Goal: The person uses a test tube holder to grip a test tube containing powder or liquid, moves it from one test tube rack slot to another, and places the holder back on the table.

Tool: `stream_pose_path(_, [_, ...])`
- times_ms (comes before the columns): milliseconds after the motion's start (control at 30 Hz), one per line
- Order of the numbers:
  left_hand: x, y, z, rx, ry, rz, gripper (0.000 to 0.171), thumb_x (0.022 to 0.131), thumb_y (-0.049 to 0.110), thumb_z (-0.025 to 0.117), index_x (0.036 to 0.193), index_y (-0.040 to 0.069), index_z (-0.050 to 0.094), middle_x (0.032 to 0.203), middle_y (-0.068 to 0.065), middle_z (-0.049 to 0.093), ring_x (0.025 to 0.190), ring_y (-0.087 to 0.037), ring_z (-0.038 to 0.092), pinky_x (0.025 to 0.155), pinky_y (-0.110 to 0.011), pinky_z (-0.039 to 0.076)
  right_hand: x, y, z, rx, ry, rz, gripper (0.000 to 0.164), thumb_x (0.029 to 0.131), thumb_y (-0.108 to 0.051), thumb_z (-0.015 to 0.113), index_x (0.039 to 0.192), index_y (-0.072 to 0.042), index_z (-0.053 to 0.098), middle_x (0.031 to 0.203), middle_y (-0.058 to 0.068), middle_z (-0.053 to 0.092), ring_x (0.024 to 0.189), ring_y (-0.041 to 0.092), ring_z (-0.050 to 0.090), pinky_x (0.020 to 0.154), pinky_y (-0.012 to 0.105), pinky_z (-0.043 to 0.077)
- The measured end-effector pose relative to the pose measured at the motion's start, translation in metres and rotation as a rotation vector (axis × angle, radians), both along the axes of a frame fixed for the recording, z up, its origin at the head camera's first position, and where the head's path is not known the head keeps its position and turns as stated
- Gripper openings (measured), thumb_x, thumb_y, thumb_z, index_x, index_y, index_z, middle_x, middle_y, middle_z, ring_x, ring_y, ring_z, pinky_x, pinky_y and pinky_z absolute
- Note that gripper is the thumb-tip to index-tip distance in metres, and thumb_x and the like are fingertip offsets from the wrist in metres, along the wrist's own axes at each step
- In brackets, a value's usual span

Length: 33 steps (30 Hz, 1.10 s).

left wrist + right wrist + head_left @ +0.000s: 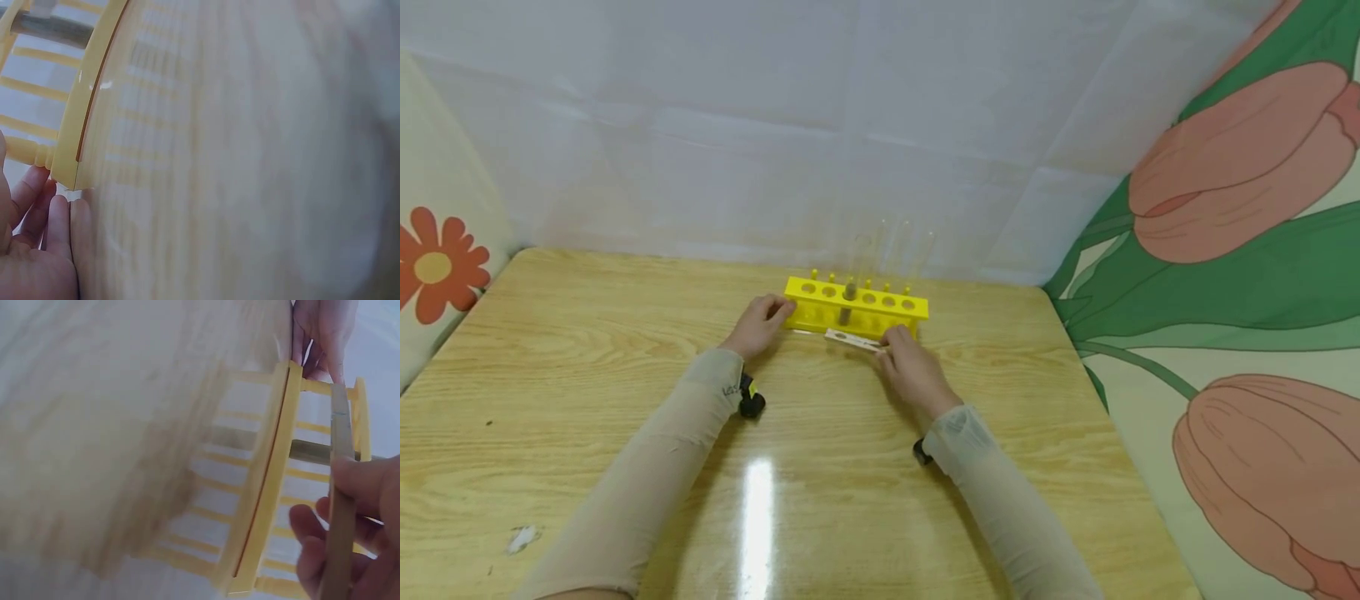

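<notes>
A yellow test tube rack (857, 298) stands on the table. One test tube (846, 316) with dark grey contents sits upright in one of its holes. My left hand (762, 325) holds the rack's left end, fingers against the end post (24, 150). In front of the rack, my right hand (915, 367) grips a wooden test tube holder (850, 338), its jaw end pointing left. The right wrist view shows the holder (341, 428) crossing in front of the dark tube (310, 451), thumb on one side and curled fingers on the other.
Several clear test tubes (901, 250) stand along the back of the rack, on its pegs. A white cloth (737, 150) hangs behind the wooden table (625, 333). Flower-patterned cloth (1240, 250) borders the right side.
</notes>
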State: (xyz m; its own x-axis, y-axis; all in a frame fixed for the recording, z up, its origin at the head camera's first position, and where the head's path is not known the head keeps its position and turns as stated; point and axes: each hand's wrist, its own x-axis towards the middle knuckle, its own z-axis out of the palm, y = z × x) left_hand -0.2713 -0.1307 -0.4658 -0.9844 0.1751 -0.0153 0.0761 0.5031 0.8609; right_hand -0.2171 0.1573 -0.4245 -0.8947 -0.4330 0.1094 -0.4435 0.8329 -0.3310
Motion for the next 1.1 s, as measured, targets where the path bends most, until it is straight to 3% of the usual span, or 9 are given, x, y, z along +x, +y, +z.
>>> stream_pose_path(167, [-0.001, 0.001, -0.001, -0.007, -0.002, -0.001, 0.06, 0.097, 0.052, 0.038, 0.123, 0.0, 0.049, 0.123, -0.02, 0.044, 0.113, -0.033, 0.042, 0.097, -0.049, 0.033, 0.001, -0.002, 0.008, -0.003, 0.123, -0.008, 0.019, 0.098, -0.027, 0.051, 0.106, -0.009, 0.053, 0.098, 0.002, 0.052, 0.062, 0.012, 0.046, 0.053, 0.027, 0.041])
stream_pose_path(433, [-0.001, 0.002, 0.0, -0.013, 0.014, 0.015, 0.057, 0.098, 0.049, 0.039, 0.122, -0.002, 0.05, 0.122, -0.021, 0.046, 0.113, -0.034, 0.042, 0.098, -0.049, 0.033, 0.001, -0.006, 0.018, -0.024, 0.256, -0.06, 0.016, 0.096, -0.026, 0.056, 0.099, -0.01, 0.058, 0.093, 0.002, 0.057, 0.065, 0.012, 0.05, 0.054, 0.028, 0.043])
stream_pose_path(800, [0.005, 0.001, 0.008, -0.009, 0.009, 0.015, 0.052, 0.099, 0.044, 0.039, 0.122, -0.002, 0.05, 0.121, -0.021, 0.046, 0.112, -0.034, 0.042, 0.096, -0.049, 0.033, -0.002, -0.006, 0.025, -0.175, 0.538, 0.048, 0.014, 0.093, -0.02, 0.061, 0.093, -0.007, 0.061, 0.081, 0.002, 0.056, 0.058, 0.01, 0.05, 0.047, 0.024, 0.04])
stream_pose_path(1100, [0.002, 0.002, 0.002, -0.007, 0.022, 0.019, 0.056, 0.097, 0.049, 0.041, 0.119, -0.001, 0.052, 0.12, -0.02, 0.046, 0.112, -0.034, 0.042, 0.097, -0.048, 0.033, -0.003, -0.009, 0.034, -0.256, 0.618, 0.064, 0.014, 0.091, -0.019, 0.064, 0.092, -0.005, 0.061, 0.084, 0.006, 0.059, 0.06, 0.011, 0.054, 0.046, 0.024, 0.041])
